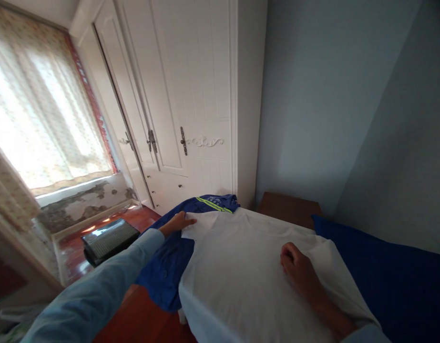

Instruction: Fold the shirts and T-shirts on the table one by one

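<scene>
1. White cloth, a shirt (pixel 234 267), lies spread across the bottom centre of my head view.
2. At centre-left, my left hand (pixel 177 222) has its thumb over the sleeve corner, fingers bent; I cannot tell whether it pinches the cloth.
3. Lower right of centre, my right hand (pixel 299 269) curls into a loose fist above the shirt, nothing visible inside.
4. Blue garment (pixel 166 271) sits left of the shirt, partly under it.
</scene>
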`<state>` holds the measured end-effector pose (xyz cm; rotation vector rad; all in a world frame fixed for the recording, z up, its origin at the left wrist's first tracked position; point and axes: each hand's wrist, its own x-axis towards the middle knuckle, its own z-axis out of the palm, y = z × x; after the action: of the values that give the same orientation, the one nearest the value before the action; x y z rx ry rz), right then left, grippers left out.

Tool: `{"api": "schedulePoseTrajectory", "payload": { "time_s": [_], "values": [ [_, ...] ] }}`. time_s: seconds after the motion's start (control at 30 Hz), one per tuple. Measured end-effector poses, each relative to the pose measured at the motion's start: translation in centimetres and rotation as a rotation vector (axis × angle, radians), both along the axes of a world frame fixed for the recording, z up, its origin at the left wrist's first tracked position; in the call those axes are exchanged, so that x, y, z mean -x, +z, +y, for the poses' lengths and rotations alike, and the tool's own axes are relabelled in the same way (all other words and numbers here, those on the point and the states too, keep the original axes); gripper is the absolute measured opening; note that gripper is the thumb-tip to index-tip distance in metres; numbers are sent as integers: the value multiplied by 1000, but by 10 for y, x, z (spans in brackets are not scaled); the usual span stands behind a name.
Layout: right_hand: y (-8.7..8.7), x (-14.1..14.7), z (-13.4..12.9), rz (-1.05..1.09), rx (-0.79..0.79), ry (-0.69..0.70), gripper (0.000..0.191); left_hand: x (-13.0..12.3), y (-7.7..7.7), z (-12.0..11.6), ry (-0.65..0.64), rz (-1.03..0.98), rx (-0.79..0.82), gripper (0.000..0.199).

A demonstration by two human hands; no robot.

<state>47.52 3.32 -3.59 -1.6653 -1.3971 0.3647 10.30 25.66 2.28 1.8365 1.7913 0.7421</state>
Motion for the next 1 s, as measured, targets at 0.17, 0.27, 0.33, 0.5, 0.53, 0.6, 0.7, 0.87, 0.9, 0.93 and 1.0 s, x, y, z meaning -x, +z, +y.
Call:
{"api": "schedulePoseTrajectory", "payload": {
  "time_s": [0.17, 0.27, 0.33, 0.5, 0.53, 0.6, 0.7, 0.87, 0.9, 0.93, 1.0],
  "values": [
    [3, 0, -1, -12, -45, 0, 8, -19, 8, 4, 79, -75, 42, 28],
    [3, 1, -2, -10, -50, 6, 10, -38, 23, -8, 76, -146, -73, 31],
    [3, 1, -2, -11, -48, 16, 11, -52, 29, -25, -43, -190, -168, 40],
    [4, 1, -4, -36, -17, 69, 12, -67, 26, -64, -509, -161, -408, 58],
    [4, 1, -4, -40, -12, 76, 12, -64, 23, -66, -466, -147, -428, 54],
    [4, 0, -5, -45, -9, 91, 10, -55, 16, -67, -403, -122, -407, 46],
    [2, 0, -4, -53, 4, 108, 10, -42, 6, -69, -526, -53, -332, 41],
    [0, 0, -3, -60, 3, 99, 10, -50, -9, -76, -576, 68, -277, 41],
    [0, 0, -2, -57, 0, 100, 11, -57, -12, -73, -514, 87, -241, 40],
    [0, 0, -2, -55, 0, 103, 11, -65, -14, -68, -453, 102, -199, 39],
    [1, 0, -2, -56, 2, 105, 11, -82, -19, -53, -363, 117, -121, 35]
  ]
}}
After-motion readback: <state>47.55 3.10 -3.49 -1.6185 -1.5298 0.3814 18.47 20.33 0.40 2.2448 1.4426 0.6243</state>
